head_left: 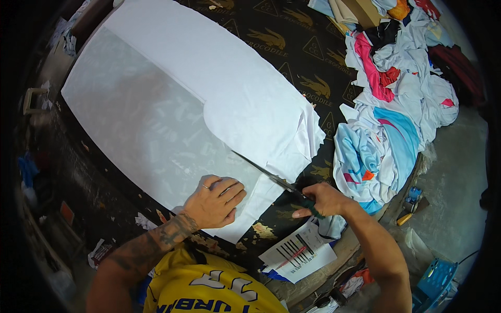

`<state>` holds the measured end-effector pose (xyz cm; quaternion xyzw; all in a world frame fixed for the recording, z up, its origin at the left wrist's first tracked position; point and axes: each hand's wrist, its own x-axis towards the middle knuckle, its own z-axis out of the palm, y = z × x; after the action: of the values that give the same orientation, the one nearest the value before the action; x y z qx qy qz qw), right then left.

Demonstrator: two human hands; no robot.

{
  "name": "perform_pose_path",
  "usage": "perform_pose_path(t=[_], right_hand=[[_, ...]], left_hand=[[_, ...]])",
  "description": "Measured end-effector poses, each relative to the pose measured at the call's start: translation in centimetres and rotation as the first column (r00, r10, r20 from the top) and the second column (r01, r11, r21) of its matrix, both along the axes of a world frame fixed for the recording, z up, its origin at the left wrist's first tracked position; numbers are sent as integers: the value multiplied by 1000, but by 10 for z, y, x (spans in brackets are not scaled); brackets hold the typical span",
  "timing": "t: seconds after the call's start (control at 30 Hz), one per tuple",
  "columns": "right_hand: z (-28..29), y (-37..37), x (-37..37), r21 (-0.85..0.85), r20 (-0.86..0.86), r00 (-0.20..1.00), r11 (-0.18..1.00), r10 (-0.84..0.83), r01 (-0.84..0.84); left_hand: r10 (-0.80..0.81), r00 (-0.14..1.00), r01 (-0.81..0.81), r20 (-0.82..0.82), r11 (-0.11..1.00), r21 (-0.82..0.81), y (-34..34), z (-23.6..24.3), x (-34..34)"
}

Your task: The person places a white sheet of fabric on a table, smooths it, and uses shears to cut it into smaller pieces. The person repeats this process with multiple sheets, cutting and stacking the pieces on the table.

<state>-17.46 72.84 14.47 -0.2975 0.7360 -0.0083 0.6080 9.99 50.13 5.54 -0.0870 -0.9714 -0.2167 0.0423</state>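
A large white fabric sheet (pixel 235 78) lies across the dark tabletop. Over its left part rests a smooth grey pattern sheet (pixel 141 109) with a curved edge. My left hand (pixel 216 201) is palm down on the near end of the grey sheet, its fingers slightly bent and nothing in its grasp. Long-bladed scissors (pixel 282 183) with dark green handles are gripped in my right hand (pixel 329 201). The blades point up and left along the curved edge of the grey sheet, at the white fabric. A strip of fabric spreads toward me beneath the blades.
The dark tabletop (pixel 266 39) bears gold printed figures and has chipped edges. A heap of white, blue and pink fabric pieces (pixel 386 135) lies along the right side. Near me is a printed paper (pixel 297 253). A blue plastic basket (pixel 437 281) stands at the lower right.
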Motion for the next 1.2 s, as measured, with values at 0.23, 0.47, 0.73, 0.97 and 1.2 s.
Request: perform_pose_path(t=[0.23, 0.47, 0.73, 0.97, 1.2], right_hand=[[-3, -36, 23, 89, -77, 996, 995, 49, -42], [-7, -62, 60, -68, -63, 985, 985, -163, 159], [-6, -109, 112, 8, -98, 935, 940, -340, 342], [2, -156, 143, 66, -94, 847, 845, -524, 530], [-7, -181, 157, -18, -98, 753, 758, -651, 652]], left_hand=[[-12, 1000, 13, -15, 999, 39, -6, 2, -3], [27, 1000, -24, -10, 984, 179, -6, -1, -1], [-30, 999, 0, 45, 831, 557, -110, 47, 6], [-333, 914, 174, 231, 837, 519, -172, 21, 13], [-341, 905, 141, 256, 806, 575, -174, 15, 13]])
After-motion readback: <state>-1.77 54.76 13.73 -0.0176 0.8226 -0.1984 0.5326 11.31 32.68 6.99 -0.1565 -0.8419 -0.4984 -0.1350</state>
